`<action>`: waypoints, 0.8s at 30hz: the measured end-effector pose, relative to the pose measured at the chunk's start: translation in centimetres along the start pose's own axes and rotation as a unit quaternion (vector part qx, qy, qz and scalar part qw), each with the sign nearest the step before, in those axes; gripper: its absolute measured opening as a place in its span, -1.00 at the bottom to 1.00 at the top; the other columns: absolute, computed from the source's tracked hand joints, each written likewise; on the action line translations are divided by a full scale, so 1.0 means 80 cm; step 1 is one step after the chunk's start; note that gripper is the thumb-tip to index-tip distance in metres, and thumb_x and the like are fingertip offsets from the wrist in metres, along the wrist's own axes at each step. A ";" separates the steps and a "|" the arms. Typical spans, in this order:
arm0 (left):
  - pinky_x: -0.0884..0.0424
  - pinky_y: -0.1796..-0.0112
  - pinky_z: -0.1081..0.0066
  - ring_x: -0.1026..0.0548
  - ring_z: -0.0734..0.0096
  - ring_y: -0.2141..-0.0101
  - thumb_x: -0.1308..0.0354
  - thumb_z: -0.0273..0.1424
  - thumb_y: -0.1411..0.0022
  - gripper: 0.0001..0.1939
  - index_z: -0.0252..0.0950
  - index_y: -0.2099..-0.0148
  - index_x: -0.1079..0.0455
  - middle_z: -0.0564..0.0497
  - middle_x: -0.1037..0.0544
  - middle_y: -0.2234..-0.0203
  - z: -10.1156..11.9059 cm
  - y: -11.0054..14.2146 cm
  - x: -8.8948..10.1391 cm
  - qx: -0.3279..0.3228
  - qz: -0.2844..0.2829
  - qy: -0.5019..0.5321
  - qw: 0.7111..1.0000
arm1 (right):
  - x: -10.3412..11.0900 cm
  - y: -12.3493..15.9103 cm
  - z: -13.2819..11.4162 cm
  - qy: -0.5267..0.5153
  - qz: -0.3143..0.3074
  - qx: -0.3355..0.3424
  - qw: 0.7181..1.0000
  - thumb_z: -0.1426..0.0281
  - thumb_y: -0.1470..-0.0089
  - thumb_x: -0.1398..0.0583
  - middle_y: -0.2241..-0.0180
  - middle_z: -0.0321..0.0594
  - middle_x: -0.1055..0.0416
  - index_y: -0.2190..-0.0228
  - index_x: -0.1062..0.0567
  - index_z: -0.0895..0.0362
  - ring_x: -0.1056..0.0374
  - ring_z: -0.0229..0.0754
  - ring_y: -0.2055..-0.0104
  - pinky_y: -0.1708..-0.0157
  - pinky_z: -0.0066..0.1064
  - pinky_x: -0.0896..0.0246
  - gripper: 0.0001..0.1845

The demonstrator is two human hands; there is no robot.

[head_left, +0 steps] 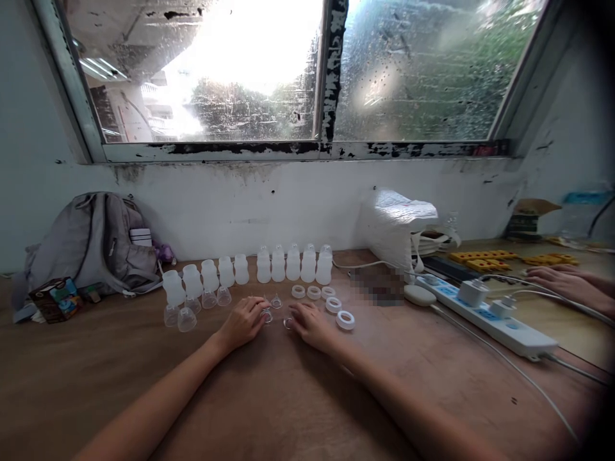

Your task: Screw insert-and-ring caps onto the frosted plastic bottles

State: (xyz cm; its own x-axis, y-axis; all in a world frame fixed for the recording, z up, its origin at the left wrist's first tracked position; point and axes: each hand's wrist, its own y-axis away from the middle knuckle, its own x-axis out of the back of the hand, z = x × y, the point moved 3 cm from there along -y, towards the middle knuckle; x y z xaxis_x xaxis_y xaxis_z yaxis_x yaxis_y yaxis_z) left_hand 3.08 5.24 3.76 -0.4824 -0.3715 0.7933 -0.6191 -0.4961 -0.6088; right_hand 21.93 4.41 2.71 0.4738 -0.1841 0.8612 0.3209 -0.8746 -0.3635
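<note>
My left hand [244, 321] lies low over the brown table with bent fingers drawn together, its fingertips at a small clear bottle nipple [268, 315]. Opposite it, my right hand [311, 326] curls its fingers onto another clear nipple [287, 324]. Just beyond the hands stands a third clear nipple [275, 302]. Several white screw rings [333, 305] lie in a bent line right of my right hand. Behind are frosted baby bottles: an open-topped group [192, 282] at left and a group with clear domed tops [293, 264] at right. Clear dome caps [187, 319] stand before the left group.
A grey backpack [96, 240] and small carton [55, 299] are at left. On the right are a white bag [391, 224], a round white device [419, 295], a power strip [485, 320] with cables, and yellow blocks [483, 257]. Another person's hand [567, 282] reaches in at far right.
</note>
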 end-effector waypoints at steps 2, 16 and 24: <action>-0.28 0.18 0.26 -0.34 0.30 0.22 0.11 -0.43 -0.20 -0.79 -0.28 0.15 -0.29 -0.10 -0.39 0.24 0.012 -0.002 -0.001 -0.022 0.008 -0.003 1.000 | 0.025 -0.003 0.012 0.055 0.015 -0.057 0.997 0.28 0.00 -0.10 0.23 -0.09 -0.33 0.23 -0.36 0.12 -0.19 -0.05 0.12 0.17 -0.25 -0.05 -0.73; -0.22 0.10 0.23 -0.30 0.26 0.10 0.04 -0.36 -0.17 -0.68 -0.17 0.01 -0.27 -0.04 -0.42 0.16 0.050 -0.009 -0.016 -0.039 -0.072 0.078 0.994 | 0.063 0.009 0.061 0.034 -0.143 -0.119 0.982 0.49 0.29 -0.24 0.40 -0.27 -0.35 0.40 -0.41 0.09 -0.29 -0.24 0.41 0.48 -0.51 -0.12 -0.73; -0.19 0.10 0.22 -0.31 0.27 0.12 0.03 -0.35 -0.17 -0.73 -0.16 0.08 -0.34 -0.02 -0.43 0.18 0.050 -0.008 -0.012 -0.024 -0.071 0.087 0.993 | 0.040 -0.004 0.015 -0.070 0.047 -0.033 0.996 0.42 0.05 -0.13 0.27 -0.21 -0.32 0.20 -0.32 0.12 -0.27 -0.26 0.35 0.31 -0.44 -0.17 -0.71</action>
State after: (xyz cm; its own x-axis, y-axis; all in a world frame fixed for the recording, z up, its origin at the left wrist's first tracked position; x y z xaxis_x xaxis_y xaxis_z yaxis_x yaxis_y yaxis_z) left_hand 6.46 2.77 3.44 -0.4857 -0.1567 0.8599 -0.7155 -0.4939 -0.4941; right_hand 24.35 4.62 5.17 0.6103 -0.2065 0.7648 0.2176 -0.8846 -0.4125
